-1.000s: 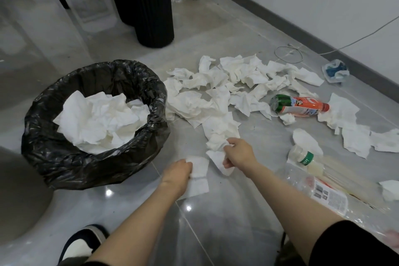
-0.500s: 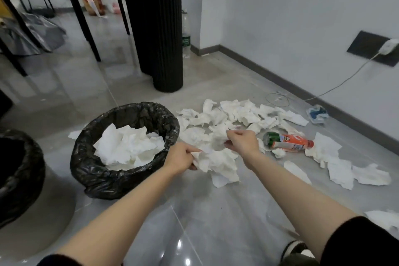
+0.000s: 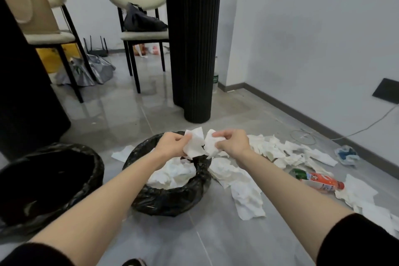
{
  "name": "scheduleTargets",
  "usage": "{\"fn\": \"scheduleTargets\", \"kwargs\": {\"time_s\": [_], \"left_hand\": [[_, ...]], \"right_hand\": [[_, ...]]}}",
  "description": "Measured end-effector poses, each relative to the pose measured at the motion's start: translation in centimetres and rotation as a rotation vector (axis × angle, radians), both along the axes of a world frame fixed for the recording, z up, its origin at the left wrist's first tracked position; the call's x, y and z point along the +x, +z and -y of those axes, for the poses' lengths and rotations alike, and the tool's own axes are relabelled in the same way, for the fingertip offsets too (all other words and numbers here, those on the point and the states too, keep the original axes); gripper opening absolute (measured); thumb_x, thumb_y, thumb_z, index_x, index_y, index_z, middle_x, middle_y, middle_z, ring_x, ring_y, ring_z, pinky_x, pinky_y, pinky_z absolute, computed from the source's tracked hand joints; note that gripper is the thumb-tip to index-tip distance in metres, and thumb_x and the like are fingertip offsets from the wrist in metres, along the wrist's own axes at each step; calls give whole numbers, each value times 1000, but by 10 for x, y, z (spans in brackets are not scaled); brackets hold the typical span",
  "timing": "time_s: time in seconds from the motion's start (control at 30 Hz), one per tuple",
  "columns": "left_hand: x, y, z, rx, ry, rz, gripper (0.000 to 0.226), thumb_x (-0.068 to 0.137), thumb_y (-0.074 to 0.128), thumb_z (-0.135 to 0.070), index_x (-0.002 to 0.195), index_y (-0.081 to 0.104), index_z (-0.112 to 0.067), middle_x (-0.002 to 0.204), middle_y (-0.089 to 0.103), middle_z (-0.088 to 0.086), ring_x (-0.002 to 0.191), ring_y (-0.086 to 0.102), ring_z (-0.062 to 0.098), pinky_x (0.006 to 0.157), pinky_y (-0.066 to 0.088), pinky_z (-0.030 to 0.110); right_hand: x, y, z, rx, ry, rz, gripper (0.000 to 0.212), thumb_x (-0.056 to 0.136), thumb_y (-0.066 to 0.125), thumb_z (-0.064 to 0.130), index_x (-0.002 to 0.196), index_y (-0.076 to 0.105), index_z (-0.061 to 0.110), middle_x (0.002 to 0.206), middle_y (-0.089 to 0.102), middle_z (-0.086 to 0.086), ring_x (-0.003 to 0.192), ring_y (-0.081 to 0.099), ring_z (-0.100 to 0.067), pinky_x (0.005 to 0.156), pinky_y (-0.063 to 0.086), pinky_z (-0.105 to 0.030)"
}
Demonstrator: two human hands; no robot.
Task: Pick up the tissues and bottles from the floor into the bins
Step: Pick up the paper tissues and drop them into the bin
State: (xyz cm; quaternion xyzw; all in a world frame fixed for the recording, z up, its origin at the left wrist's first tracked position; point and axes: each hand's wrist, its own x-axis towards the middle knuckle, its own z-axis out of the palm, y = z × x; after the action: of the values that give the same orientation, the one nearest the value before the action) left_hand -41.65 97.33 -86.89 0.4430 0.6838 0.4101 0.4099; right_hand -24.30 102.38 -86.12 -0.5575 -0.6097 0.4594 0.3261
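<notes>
My left hand [image 3: 172, 144] grips a white tissue [image 3: 195, 146] and my right hand [image 3: 232, 141] grips another crumpled tissue [image 3: 210, 143]; both are held above the far rim of a black-bagged bin [image 3: 172, 198] that holds white tissues. A second black-bagged bin [image 3: 71, 151] stands to the left, its inside dark. Several loose tissues [image 3: 246, 192] lie on the floor right of the bin. An orange and green bottle [image 3: 317, 180] lies on its side among them.
A black fluted table leg [image 3: 192, 49] stands behind the bins, with chairs [image 3: 142, 34] beyond it. One tissue [image 3: 123, 153] lies between the bins. A blue and white wrapper [image 3: 346, 154] and a cable [image 3: 302, 136] lie by the right wall.
Both hands rose from the floor with tissues and moved left, over the bin. The camera tilted up, showing the table and chairs.
</notes>
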Motion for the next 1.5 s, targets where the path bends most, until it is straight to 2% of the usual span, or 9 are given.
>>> {"fn": "scheduleTargets", "kwargs": {"time_s": [0.23,0.4,0.57,0.73,0.97,1.1,1.17,1.23,1.5], "left_hand": [[-47,-26,16,32,143,19,26,87,65,-16,86,70,9,81,67,14,67,67,16,87,51,45],[-60,-38,14,0,252,159,56,85,65,-2,137,43,-1,91,67,18,66,65,20,74,59,36],[-64,-59,7,-29,211,39,18,92,54,-2,82,68,3,77,61,10,70,60,16,53,55,15],[-74,-83,-5,-59,251,-118,32,87,59,-9,55,60,-8,64,60,-4,87,52,6,89,54,39],[-72,-86,-6,-58,272,-355,22,88,62,-17,76,73,-2,82,72,0,104,64,16,86,44,18],[-72,-95,-10,-80,202,-559,13,85,63,-25,78,74,-28,77,67,-3,78,62,17,79,52,30],[-68,-101,-12,-140,94,-741,23,90,56,-25,71,44,-21,89,64,0,87,57,24,77,48,33],[-61,-105,-12,-204,4,-940,24,96,46,-26,105,67,-18,117,54,8,108,47,28,90,41,38],[-27,-78,-23,19,57,-835,40,98,42,-23,138,43,-25,127,45,4,119,36,24,100,30,38]], "right_hand": [[-43,-7,7,29,31,-25,26,77,65,-8,83,71,17,91,68,-7,77,61,-16,73,52,-27],[-61,-23,6,47,23,22,20,72,75,1,76,73,21,69,64,4,73,63,-16,82,56,-31],[-79,-41,3,61,20,74,20,68,78,6,78,73,23,71,69,1,73,70,-17,78,59,-36],[-93,-55,-4,127,33,168,16,72,76,12,85,76,21,77,72,0,74,68,-13,72,55,-26],[-108,-75,-12,266,35,268,15,79,70,14,91,78,17,88,75,-1,83,67,-16,80,54,-29],[-104,-96,-19,271,214,564,23,86,54,11,91,76,17,100,73,-2,94,64,-24,75,52,-30],[-99,-102,-19,313,351,804,22,86,53,19,91,75,20,105,66,0,109,50,-24,84,47,-35],[-90,-101,-19,434,406,960,24,88,55,30,107,71,29,115,53,0,115,37,-25,94,36,-34],[-34,-93,-26,465,159,736,31,90,52,24,119,60,28,124,50,2,118,36,-23,99,34,-35]]}}
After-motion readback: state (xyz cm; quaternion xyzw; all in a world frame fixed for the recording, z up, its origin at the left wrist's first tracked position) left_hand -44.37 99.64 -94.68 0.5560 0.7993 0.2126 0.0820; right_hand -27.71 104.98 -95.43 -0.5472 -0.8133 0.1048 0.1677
